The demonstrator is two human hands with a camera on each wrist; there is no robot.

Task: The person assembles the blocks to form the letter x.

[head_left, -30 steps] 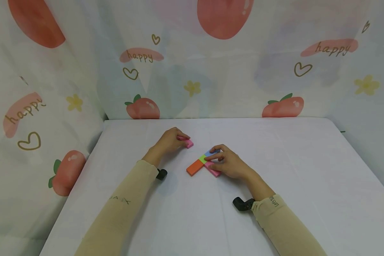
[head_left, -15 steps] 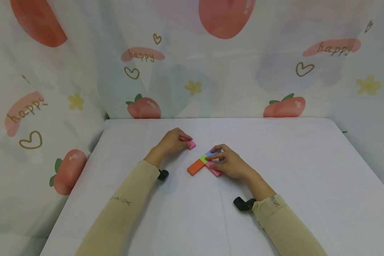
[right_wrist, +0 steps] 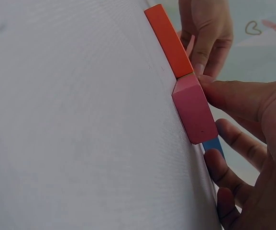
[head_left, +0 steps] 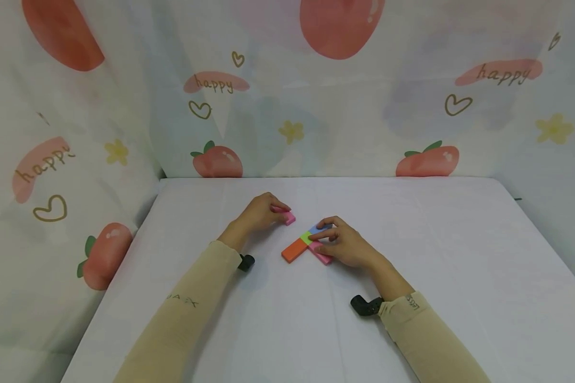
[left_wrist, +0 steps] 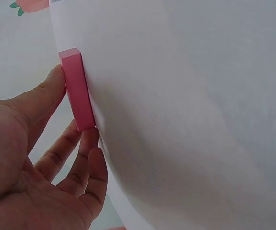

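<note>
Right hand [head_left: 346,246] — thumb and fingers curled onto a pink block [head_left: 320,254] lying flat on the white table [head_left: 412,255], touching an orange block [head_left: 294,249], green block [head_left: 305,238] and blue block [head_left: 316,229]. Farther back, left hand [head_left: 260,212] pinches a separate pink block [left_wrist: 77,89] — well apart from the cluster.

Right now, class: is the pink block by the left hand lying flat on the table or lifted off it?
Lying flat. The pink block rests on the table, the left hand pinching its sides.
</note>
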